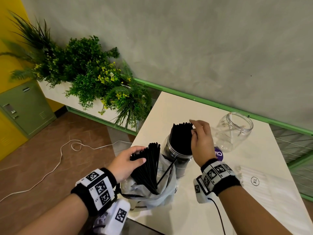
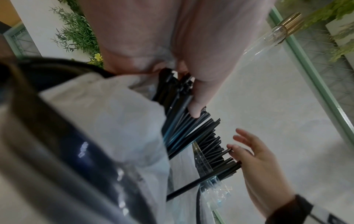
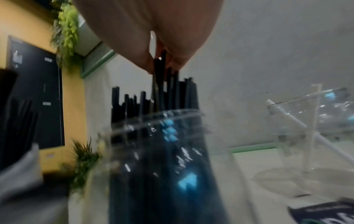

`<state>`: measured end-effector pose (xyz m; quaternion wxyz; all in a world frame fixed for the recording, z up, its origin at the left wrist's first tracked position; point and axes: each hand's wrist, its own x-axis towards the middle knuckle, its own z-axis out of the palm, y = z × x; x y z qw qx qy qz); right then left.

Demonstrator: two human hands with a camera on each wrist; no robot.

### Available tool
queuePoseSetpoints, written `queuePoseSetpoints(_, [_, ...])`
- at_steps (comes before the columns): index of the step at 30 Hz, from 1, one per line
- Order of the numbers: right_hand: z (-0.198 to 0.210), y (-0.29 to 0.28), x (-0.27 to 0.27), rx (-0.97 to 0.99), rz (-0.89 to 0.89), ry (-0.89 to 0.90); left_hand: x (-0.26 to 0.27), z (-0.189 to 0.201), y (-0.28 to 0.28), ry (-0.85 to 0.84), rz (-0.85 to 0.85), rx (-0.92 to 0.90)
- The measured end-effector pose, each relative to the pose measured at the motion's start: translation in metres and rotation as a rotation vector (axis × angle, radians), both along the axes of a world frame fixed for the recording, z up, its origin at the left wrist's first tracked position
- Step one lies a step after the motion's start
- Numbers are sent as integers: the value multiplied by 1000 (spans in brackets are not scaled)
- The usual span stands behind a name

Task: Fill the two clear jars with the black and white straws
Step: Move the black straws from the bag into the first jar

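Note:
A clear jar (image 1: 177, 156) (image 3: 162, 151) near the white table's left edge is packed with upright black straws (image 1: 181, 138) (image 3: 134, 103). My right hand (image 1: 194, 131) (image 3: 161, 60) reaches over it and pinches the tops of a few of them. Just left of the jar, a grey plastic bag (image 1: 162, 195) (image 2: 114, 121) holds a fanned bunch of black straws (image 1: 149, 168) (image 2: 182, 128), which my left hand (image 1: 135, 158) (image 2: 191, 84) grips near their upper ends. A second clear jar (image 1: 234, 131) (image 3: 316, 128) stands farther right with a white straw (image 1: 230, 126) (image 3: 287, 118) inside.
A pack of white straws marked XL (image 1: 264, 184) lies at the table's right. A purple label (image 1: 218, 154) sits between the jars. Plants (image 1: 94, 73) and a white cable (image 1: 55, 167) on the floor are to the left, past the table edge.

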<state>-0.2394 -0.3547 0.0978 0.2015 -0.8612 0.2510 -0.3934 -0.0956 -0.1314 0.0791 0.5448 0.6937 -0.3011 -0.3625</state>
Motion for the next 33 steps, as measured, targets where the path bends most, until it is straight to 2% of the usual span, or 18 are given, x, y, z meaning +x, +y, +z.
queuePoseSetpoints(3, [15, 6, 26, 1, 61, 77, -1, 1, -2, -2, 1, 7])
queuePoseSetpoints(7, [14, 4, 45, -183, 96, 522, -2, 2, -2, 7, 1, 13])
queuePoseSetpoints(9, [10, -1, 45, -179, 137, 475, -2, 3, -2, -1, -4, 7])
queuePoseSetpoints(11, [8, -3, 39, -135, 177, 321, -3, 4, -1, -5, -7, -2])
queuePoseSetpoints(14, [11, -4, 21, -60, 140, 138, -3, 4, 2, -2, -5, -6])
queuePoseSetpoints(17, [8, -1, 3, -168, 118, 76, -2, 4, 3, -1, -3, -8])
queuePoseSetpoints(21, [-17, -2, -15, -310, 210, 200, -2, 3, 1, 0, -5, -11])
queuePoseSetpoints(25, [-24, -3, -21, -143, 206, 222, -2, 1, 0, 13, -14, -6])
queuePoseSetpoints(27, [-17, -6, -17, -148, 155, 256, -1, -1, 0, 12, -8, 0])
queuePoseSetpoints(30, [-9, -14, -3, -183, 110, 493, -2, -1, 0, 11, -8, 4])
queuePoseSetpoints(33, [-6, -14, 11, -301, 183, 696, -3, 1, 0, 3, -13, -1])
